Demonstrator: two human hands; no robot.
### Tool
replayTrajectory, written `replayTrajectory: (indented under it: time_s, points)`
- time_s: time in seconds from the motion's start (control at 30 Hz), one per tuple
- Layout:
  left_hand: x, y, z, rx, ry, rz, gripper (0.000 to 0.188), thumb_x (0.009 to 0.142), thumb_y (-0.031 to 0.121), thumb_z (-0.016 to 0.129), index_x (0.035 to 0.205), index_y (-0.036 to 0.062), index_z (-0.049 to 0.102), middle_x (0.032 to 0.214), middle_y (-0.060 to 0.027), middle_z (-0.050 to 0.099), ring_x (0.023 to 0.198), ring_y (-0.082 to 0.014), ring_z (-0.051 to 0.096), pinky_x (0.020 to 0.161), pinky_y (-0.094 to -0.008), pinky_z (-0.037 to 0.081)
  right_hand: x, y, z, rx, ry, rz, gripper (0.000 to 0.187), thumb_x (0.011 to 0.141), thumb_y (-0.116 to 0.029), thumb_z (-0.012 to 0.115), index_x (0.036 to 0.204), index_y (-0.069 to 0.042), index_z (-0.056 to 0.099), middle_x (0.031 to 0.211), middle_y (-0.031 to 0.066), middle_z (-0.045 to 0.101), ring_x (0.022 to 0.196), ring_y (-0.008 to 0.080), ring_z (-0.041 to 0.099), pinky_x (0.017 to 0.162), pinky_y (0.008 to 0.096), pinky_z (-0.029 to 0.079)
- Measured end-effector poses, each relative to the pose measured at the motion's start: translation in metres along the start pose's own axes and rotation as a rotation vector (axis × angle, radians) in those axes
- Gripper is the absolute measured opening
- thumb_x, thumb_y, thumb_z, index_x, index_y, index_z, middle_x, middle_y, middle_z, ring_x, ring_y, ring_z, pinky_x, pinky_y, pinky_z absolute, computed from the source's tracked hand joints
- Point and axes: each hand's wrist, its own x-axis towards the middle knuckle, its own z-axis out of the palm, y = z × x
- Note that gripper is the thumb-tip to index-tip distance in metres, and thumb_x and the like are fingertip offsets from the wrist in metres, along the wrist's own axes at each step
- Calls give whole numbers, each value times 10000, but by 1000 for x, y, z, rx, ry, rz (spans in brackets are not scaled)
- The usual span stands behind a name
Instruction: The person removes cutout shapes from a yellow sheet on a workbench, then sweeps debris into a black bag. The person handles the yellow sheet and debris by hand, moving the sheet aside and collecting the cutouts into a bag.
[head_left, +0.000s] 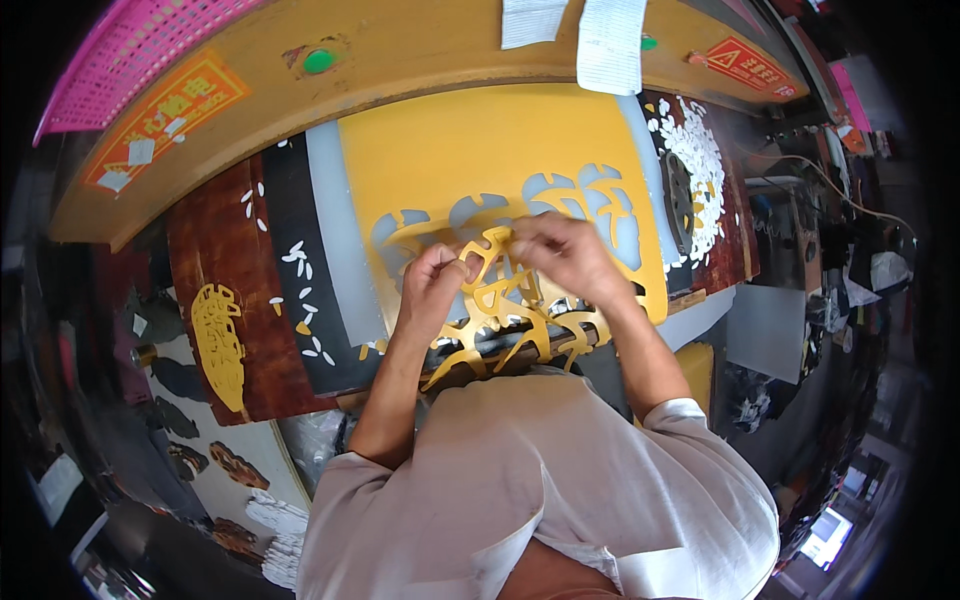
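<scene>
Head view: one person in a light shirt [530, 440], two bare hands at one counter [210, 240].
Left hand [432, 285]: grip narrow, thumb and fingers closed on one yellow piece [487, 262].
Right hand [568, 255]: fingers bent beside that piece's upper end; cannot tell whether its grip holds it.
Yellow piece: one, full of holes, between the hands, above the near part of the sheet.
Yellow sheet [480, 140]: one, four clusters of openings across its middle.
Left side: one heap of yellow cut pieces [220, 345].
Right side: one dark mould [677, 205] beside many white scraps [705, 150], too many to count.
Beam [420, 60]: one, bearing two green buttons [318, 62], two orange signs [165, 120].
Papers [610, 45]: two.
Basket [140, 55]: one, pink.
</scene>
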Motion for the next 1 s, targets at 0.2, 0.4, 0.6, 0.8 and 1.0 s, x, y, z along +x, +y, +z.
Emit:
replayTrajectory:
  time_s: [0.2,0.4,0.6,0.8,1.0]
  points:
    - [-3,9,14,-40,-116,-14,189,933,-18,510,752,36,512,1307,-213,684,1087,-278,713,959,-396,565,11,8,3,110,-120,108,183,980,-149,706,1009,32,718,781,152,680,727,236,668,662,370,519]
    - [-11,15,17,-541,-62,23,144,919,87,556,800,22,608,1341,-222,663,1300,-519,608,1078,-652,532,41,58,-31,-321,98,92,263,989,-203,688,1171,-14,705,894,123,734,817,229,700,715,407,538]
    - [-9,16,9,-754,78,-1,296,989,226,555,990,-24,712,1393,-283,640,1362,-414,597,1102,-634,512,33,72,-12,189,-404,-187,532,943,-199,722,1458,-146,601,1456,131,600,1258,309,607,1100,387,478]
    - [10,38,-18,-799,27,-152,405,1058,244,493,1254,-72,654,1400,-306,625,1321,-389,629,1151,-530,504,48,54,57,28,-560,-535,316,951,-241,748,1222,-80,722,1229,84,699,1086,204,666,968,346,530]
    - [-34,36,-36,-131,262,-170,694,1121,523,438,1530,-38,449,1460,-213,592,1260,-279,656,1079,-384,544,42,32,58,594,-501,162,207,1011,-220,719,1090,-29,728,926,24,749,771,92,708,704,275,607]
